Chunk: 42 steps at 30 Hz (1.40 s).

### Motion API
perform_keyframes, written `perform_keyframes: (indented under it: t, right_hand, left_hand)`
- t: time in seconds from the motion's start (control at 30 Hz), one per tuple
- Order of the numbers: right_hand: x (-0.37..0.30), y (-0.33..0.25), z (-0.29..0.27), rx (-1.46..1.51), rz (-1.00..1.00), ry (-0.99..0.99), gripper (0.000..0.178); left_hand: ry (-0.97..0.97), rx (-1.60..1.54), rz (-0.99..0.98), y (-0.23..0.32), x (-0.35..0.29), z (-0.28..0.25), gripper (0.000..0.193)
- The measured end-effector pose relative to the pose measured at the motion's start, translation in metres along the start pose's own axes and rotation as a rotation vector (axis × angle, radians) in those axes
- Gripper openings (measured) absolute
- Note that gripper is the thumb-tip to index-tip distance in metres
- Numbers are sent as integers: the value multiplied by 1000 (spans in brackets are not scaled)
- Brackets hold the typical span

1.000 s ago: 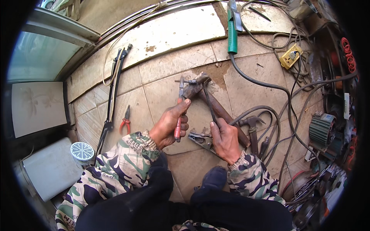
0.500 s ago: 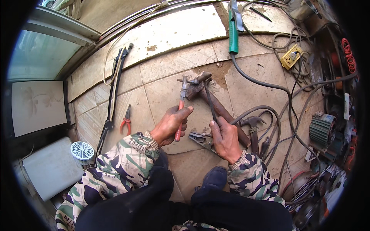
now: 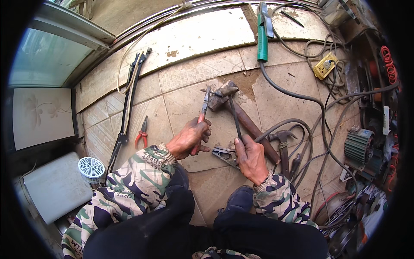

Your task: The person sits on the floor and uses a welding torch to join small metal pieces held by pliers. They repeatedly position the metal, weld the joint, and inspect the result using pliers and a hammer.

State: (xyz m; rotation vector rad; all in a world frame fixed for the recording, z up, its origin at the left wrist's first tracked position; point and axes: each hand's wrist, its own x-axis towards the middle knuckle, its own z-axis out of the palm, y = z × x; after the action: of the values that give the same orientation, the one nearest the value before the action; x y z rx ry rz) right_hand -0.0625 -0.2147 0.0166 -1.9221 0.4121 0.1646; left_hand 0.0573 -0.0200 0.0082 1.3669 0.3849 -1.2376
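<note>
Left hand (image 3: 188, 139) tight around red-handled pliers (image 3: 202, 113), right hand (image 3: 250, 156) around thin rod (image 3: 235, 117), rod tip hidden behind rusty hammer (image 3: 241, 113).

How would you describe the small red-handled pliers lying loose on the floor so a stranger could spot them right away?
Start at the long black bolt cutter lying along the left side of the tiled floor. Just to its right, beyond the person's camouflage sleeve, lie the small pliers, untouched by either hand. Their short red handles set them apart from the rusty grey tools nearby.
</note>
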Motion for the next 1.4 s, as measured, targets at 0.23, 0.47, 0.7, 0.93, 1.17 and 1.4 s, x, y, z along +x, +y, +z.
perform_keyframes:
  t: [0.23,0.47,0.7,0.93,1.17,1.4]
  right_hand:
    - [-3,9,6,31,4,6,27]
    - [-10,8,6,23,23,24,28]
    - [-15,-16,7,144,-24,88,25]
    - [-16,-15,13,72,-44,78,23]
    - [-20,-25,10,73,-122,150,23]
    - [-20,-17,7,59,-94,147,24]
  left_hand:
    - [104,287,13,-1,-3,-2,35]
    - [386,786,425,-33,18,-13,23]
    - [507,872,503,-32,19,-7,22]
    - [605,932,609,-44,22,-6,22]
    - [620,944,660,-45,26,-7,24]
    - [658,1062,675,-40,30,-14,26]
